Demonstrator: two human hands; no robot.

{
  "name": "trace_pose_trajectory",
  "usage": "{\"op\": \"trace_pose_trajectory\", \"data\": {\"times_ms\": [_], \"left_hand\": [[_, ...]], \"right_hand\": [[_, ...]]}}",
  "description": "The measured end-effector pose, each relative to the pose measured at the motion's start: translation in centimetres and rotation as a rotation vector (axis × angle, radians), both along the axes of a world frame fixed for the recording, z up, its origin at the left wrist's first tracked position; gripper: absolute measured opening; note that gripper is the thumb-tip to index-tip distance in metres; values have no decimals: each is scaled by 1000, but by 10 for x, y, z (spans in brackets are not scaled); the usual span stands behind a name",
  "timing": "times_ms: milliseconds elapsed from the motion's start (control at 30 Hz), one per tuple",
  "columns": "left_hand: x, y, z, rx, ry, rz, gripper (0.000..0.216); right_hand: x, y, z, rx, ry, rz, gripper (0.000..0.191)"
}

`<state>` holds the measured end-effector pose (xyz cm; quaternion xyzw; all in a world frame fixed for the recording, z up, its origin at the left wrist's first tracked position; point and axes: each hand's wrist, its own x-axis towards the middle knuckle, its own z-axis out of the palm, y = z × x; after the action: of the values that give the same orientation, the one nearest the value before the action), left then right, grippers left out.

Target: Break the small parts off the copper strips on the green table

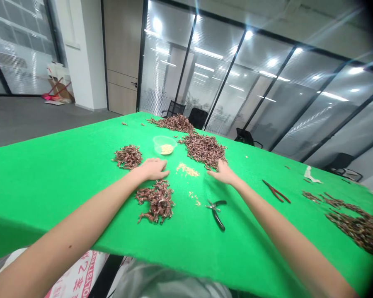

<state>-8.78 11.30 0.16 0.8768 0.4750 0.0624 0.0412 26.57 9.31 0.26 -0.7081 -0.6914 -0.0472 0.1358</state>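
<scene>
Both my arms reach out over a green table (49, 182). My left hand (153, 168) lies palm down with its fingers together, between a small brown heap (128, 157) and a nearer brown heap (156, 200). My right hand (223, 171) rests at the near edge of a big brown pile (205, 149), fingers stretched toward it, nothing visibly held. A scatter of pale kernels (187, 169) lies between the hands. A clear plastic bowl (164, 145) with pale kernels stands just beyond. Black-handled pliers (216, 210) lie near my right forearm.
Red-handled pliers (276, 191) lie to the right. More brown pieces spread along the right edge (357, 225) and at the far end (174, 123). Black chairs (198, 118) stand behind the table by glass walls. A printed sack (77, 277) sits below the near edge.
</scene>
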Motion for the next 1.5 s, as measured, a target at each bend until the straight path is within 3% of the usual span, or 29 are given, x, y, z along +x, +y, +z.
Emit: {"op": "trace_pose_trajectory", "data": {"times_ms": [233,433,567,767,867,967,1100,1267,1500], "left_hand": [[-5,1,-1,12,-1,-3,41],[-8,4,-2,23,-1,-27,38],[-7,5,-3,22,-5,-23,39],[-9,4,-1,3,-24,-6,39],[-11,3,0,-2,-38,5,38],[-11,4,-1,-7,-45,8,39],[-8,6,-2,-1,-39,16,40],[-4,7,-3,23,-14,34,41],[-2,7,-2,39,11,51,40]], "right_hand": [[20,75,-12,-35,-101,-32,90],[29,108,-27,-129,-63,-43,101],[37,108,-30,-110,-63,-37,92],[47,92,-23,-42,-85,-25,52],[57,82,-21,-23,-91,-31,46],[68,72,-22,-26,-92,-53,52],[79,65,-23,-27,-81,-103,77],[72,78,-19,-34,-60,-106,102],[51,105,-14,-86,-77,-49,99]]}}
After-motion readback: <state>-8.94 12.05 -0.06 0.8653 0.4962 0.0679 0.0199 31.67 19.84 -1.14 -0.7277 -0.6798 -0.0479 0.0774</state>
